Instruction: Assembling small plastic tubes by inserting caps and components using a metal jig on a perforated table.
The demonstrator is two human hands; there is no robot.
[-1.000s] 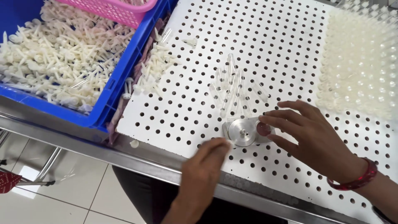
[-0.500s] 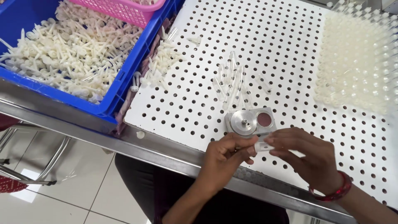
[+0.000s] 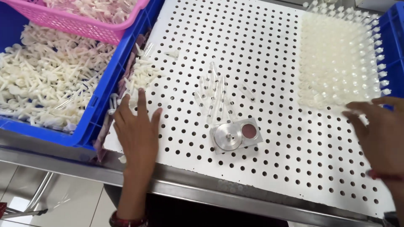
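My left hand (image 3: pixel 136 132) lies flat and empty on the white perforated board (image 3: pixel 252 38), fingers spread, just below a small pile of white plastic pieces (image 3: pixel 141 77) at the board's left edge. My right hand (image 3: pixel 378 134) hovers open at the far right, its fingertips near the lower corner of a block of clear tubes standing upright in the holes (image 3: pixel 336 63). Between the hands sits a small metal fixture (image 3: pixel 235 135) with a round disc and a reddish pad. Several clear loose tubes (image 3: pixel 216 94) lie just above it.
A blue crate (image 3: pixel 99 101) full of white plastic pieces stands at the left, with a pink basket (image 3: pixel 84 27) of similar parts resting on it. Another blue crate (image 3: pixel 391 38) edges in at the right. A steel table rim (image 3: pixel 235 197) runs along the front.
Both hands have let go near the metal fixture and moved apart: the left hand to the board's left edge, the right hand out toward the standing tubes. The fixture stays put.
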